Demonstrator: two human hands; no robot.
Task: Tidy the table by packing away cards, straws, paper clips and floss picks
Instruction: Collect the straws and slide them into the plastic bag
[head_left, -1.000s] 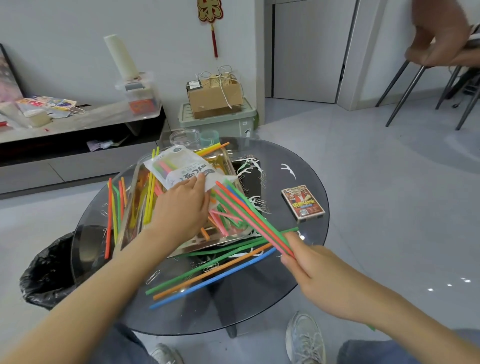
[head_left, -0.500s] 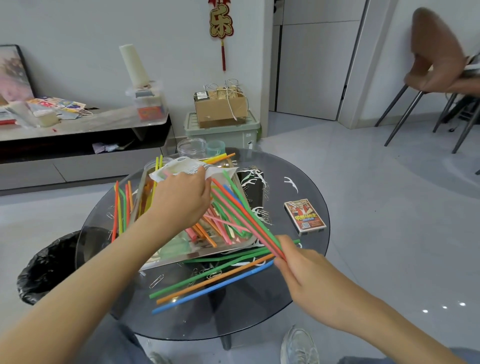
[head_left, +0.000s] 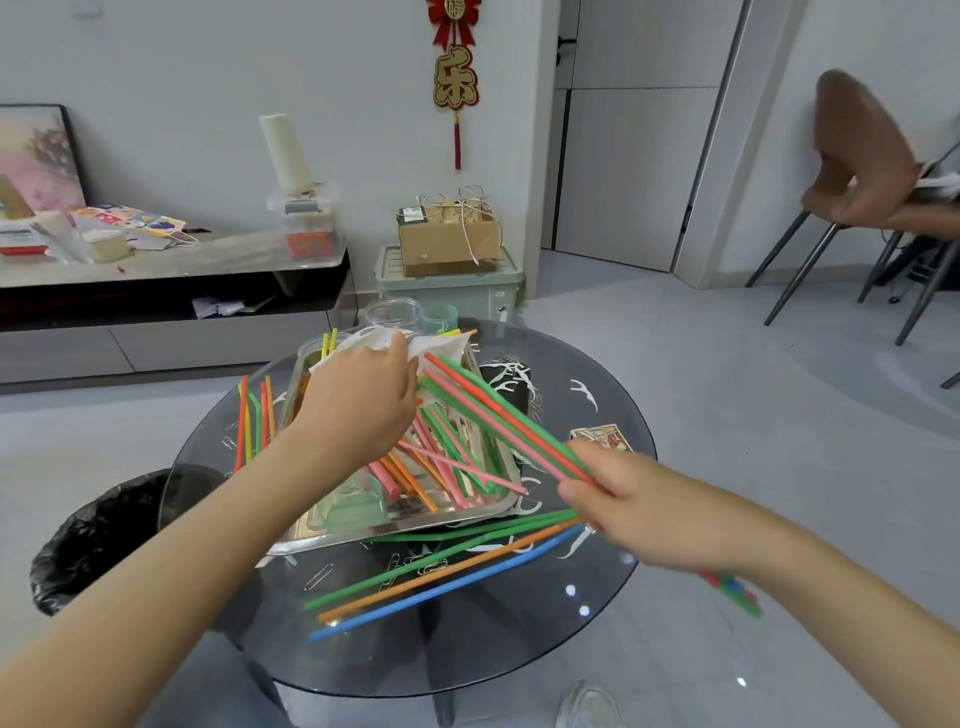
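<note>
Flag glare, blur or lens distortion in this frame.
Head view: bright glints on the glass table; right hand and the straws it grips are slightly motion-smeared, left hand on the white packet sharper; head view edges: door frame and brown chair lean, wide-angle distortion.

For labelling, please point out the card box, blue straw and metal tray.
card box (head_left: 605, 436): head view, printed top.
blue straw (head_left: 441, 587): head view, mid-length.
metal tray (head_left: 384, 529): head view, near rim.

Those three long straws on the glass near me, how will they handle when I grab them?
Probably light and slightly bendy: the blue straw bows a little. Round on smooth glass, they may roll or slide when nudged.
</note>
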